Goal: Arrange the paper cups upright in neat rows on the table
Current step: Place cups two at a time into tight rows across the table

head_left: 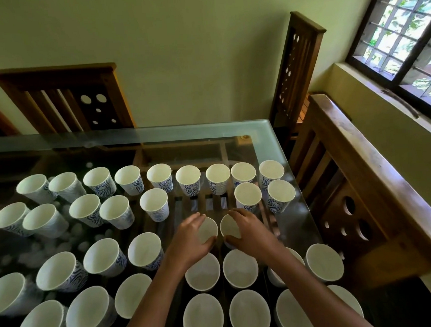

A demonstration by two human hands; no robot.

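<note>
Glass surface (271,139) fills most of the view, with its wood frame visible through it. Wooden chairs (59,97) are pushed in at the far edge and the right side, clear of the top.

Paper cups (187,176) cover the surface, all upright, mouths up, in several rows running left-right. The far row is complete and tight, rims nearly touching. The left half is looser, with staggered cups and uneven spacing, though the wide-angle lens exaggerates the lean. The near rows on the right sit in a clean grid.

The second row has a gap about two cups wide in the middle, between standing cups on either side.

Just nearer than that gap are two cups side by side, almost touching. The left cup (209,230) is in the left grip (189,238), the right cup (229,227) in the right grip (249,231). Each grip is closed round its cup from the outer side, fingers (196,218) over the far rim and thumb on the near rim. That leaves the inner sides free, so the pair can sit close together. Can't tell if the bases are on the glass or lifted.

My read: the pair is being handled as a unit to keep spacing matched, either bound for that gap or lining up with the third row. The task is mostly done, but the left side needs straightening. It's thin paper, so squeeze lightly or the rims deform.
</note>
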